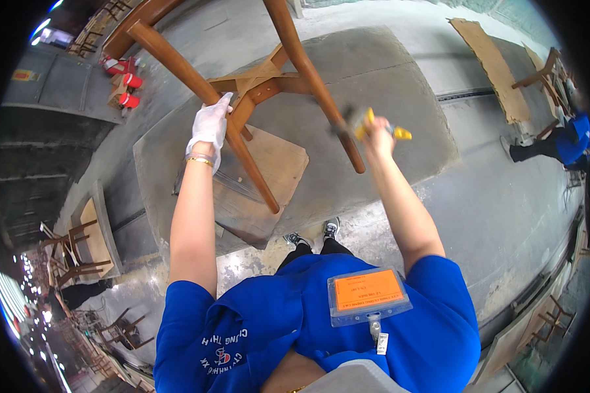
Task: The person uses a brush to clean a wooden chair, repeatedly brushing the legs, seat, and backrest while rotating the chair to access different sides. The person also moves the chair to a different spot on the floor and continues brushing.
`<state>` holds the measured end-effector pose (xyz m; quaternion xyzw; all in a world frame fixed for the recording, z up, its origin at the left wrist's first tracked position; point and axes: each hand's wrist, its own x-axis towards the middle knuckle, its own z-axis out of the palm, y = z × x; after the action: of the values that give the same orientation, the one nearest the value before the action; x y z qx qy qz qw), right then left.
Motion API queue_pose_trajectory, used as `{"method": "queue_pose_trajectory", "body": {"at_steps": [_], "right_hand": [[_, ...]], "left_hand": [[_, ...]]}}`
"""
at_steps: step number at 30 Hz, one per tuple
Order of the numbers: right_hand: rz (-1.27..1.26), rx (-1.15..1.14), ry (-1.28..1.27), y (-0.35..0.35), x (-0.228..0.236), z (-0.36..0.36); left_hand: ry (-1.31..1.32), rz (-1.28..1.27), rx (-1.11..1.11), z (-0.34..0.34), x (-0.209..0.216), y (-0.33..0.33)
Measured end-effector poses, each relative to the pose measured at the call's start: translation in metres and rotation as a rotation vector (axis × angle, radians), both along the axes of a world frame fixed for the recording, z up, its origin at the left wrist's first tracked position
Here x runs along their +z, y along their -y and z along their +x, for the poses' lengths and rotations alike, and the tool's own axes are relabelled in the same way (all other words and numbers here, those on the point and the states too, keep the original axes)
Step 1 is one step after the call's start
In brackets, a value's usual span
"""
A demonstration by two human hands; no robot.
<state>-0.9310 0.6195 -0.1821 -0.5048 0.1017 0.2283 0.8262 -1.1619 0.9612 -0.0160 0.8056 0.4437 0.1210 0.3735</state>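
Head view: upturned chair (255,85) gripped at one leg by gloved left hand (210,128); right hand (373,131) fingers closed on yellow tool (364,122) at another leg; progress indeterminate.

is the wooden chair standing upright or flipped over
Flipped over: the wooden chair has its legs pointing toward the camera, the gloved left hand gripping one leg. The right hand holds a yellow tool.

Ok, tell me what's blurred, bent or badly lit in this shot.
Head view: the right hand and its yellow-handled tool are motion-blurred; the gloved left hand on the chair leg is sharp; fisheye bends the floor slabs toward the rim; corners are black; daylight is soft and even.
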Motion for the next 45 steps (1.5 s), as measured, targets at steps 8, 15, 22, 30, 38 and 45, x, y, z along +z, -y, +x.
{"method": "queue_pose_trajectory", "body": {"at_steps": [8,15,22,30,38,45], "right_hand": [[-1.014,-0.331,-0.320,0.350,-0.117,-0.119],[-0.710,-0.572,-0.479,0.421,-0.069,-0.155],[-0.648,-0.503,-0.306,0.425,-0.029,-0.122],[-0.620,-0.350,-0.204,0.403,-0.031,-0.118],[-0.739,-0.217,-0.131,0.391,-0.018,-0.119],[-0.713,-0.106,-0.123,0.354,-0.025,-0.129]], "left_hand": [[0.854,-0.370,-0.099,0.005,0.000,0.018],[0.951,-0.292,0.113,0.024,0.006,-0.011],[1.007,0.028,0.353,-0.020,0.035,0.019],[0.440,0.169,0.538,-0.013,-0.017,0.113],[0.446,0.111,-0.016,0.008,-0.095,0.167],[0.174,0.312,-0.149,-0.011,-0.037,0.183]]}}
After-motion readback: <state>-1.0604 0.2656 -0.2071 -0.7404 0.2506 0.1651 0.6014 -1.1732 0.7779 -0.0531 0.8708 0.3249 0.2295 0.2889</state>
